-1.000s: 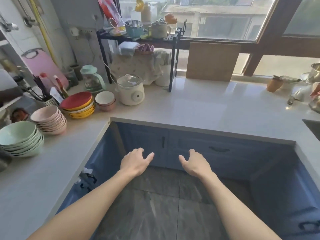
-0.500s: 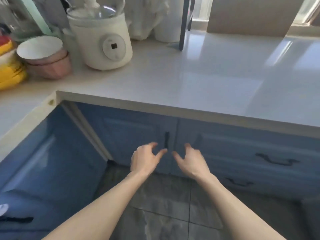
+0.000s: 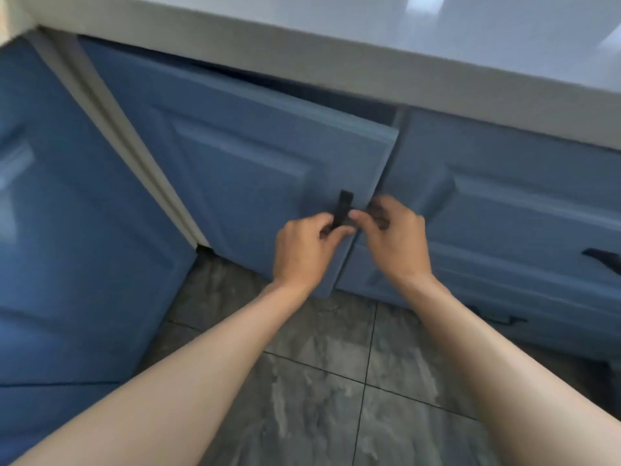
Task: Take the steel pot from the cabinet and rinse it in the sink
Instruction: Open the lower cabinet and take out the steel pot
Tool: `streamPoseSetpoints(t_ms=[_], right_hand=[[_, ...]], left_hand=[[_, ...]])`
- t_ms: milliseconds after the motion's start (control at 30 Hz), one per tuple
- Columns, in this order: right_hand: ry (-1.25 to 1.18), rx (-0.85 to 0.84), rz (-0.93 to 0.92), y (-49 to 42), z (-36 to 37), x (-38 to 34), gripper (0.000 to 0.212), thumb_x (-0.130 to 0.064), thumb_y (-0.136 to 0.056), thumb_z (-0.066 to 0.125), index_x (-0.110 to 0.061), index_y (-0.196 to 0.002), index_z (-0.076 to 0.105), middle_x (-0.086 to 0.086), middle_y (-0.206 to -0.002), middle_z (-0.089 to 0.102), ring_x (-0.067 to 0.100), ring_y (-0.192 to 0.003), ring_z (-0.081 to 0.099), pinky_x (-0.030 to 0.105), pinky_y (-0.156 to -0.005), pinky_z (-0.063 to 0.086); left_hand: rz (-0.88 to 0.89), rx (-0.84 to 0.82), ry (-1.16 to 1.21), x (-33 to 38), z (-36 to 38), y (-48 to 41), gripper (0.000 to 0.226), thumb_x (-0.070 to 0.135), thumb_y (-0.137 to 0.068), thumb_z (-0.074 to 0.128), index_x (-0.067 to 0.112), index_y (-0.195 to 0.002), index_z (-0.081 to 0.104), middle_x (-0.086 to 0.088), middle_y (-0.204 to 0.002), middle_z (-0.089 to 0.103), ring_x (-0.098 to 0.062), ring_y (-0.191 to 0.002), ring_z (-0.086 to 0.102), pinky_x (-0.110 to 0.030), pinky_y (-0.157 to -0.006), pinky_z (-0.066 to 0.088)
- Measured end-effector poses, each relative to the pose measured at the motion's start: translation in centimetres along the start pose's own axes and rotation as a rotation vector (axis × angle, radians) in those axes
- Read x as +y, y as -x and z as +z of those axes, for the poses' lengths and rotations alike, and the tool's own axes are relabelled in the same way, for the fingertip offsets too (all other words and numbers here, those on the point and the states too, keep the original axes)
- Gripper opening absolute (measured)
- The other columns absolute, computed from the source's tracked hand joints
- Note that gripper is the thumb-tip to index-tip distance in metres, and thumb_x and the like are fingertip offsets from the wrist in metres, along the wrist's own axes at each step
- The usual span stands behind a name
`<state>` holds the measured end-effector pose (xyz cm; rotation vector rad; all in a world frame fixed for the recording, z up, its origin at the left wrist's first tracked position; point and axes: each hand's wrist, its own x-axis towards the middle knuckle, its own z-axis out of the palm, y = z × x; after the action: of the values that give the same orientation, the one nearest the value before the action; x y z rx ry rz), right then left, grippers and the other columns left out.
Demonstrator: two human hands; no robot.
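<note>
The steel pot is not in view. A blue cabinet door (image 3: 248,169) under the white countertop (image 3: 336,45) stands slightly ajar, with a dark gap (image 3: 336,95) along its top and right edge. My left hand (image 3: 304,255) pinches the door's black vertical handle (image 3: 345,203). My right hand (image 3: 398,245) is curled around the door's free right edge, thumb on the front next to the handle. The cabinet's inside is too dark to see.
Blue drawer fronts (image 3: 521,223) with black handles (image 3: 605,258) lie to the right of the door. Another blue cabinet front (image 3: 67,247) runs along the left at a corner. Grey floor tiles (image 3: 319,381) are below my arms.
The view dropped and closed in on the cabinet. Both hands went from open in front of the door to gripping its handle and edge, and the door has swung slightly outward.
</note>
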<state>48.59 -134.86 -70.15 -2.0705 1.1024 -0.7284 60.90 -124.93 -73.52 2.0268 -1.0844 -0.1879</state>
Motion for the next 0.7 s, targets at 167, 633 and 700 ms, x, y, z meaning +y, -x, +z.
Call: streamPoseSetpoints(t_ms=[167, 633, 700], right_hand=[[-0.041, -0.015, -0.086, 4.6, 0.0, -1.1, 0.025, -0.034, -0.094, 0.08, -0.011, -0.103, 0.075, -0.004, -0.088, 0.081, 0.007, -0.084, 0.078, 0.02, -0.076, 0.061], [-0.055, 0.026, -0.097, 18.0, 5.0, -8.1, 0.019, -0.034, -0.091, 0.083, -0.017, -0.094, 0.077, -0.004, -0.088, 0.084, 0.005, -0.076, 0.077, 0.033, -0.073, 0.062], [-0.059, -0.002, -0.088, 19.4, 6.0, -9.2, 0.02, -0.035, -0.092, 0.082, -0.016, -0.094, 0.077, -0.004, -0.089, 0.085, 0.007, -0.074, 0.077, 0.036, -0.072, 0.061]], left_hand=[[-0.011, 0.065, 0.076, -0.6, -2.4, 4.8, 0.048, 0.063, -0.089, 0.069, 0.018, -0.091, 0.085, 0.0, -0.077, 0.083, -0.019, -0.073, 0.08, -0.043, -0.065, 0.062], [-0.128, 0.146, 0.198, -4.8, -12.6, 15.6, 0.028, 0.026, -0.088, 0.09, 0.018, -0.113, 0.083, 0.011, -0.089, 0.083, 0.011, -0.079, 0.075, -0.036, -0.082, 0.066], [-0.158, 0.143, 0.208, -6.1, -14.1, 16.7, 0.029, 0.028, -0.088, 0.089, 0.021, -0.116, 0.084, 0.006, -0.095, 0.086, -0.001, -0.087, 0.08, -0.039, -0.085, 0.066]])
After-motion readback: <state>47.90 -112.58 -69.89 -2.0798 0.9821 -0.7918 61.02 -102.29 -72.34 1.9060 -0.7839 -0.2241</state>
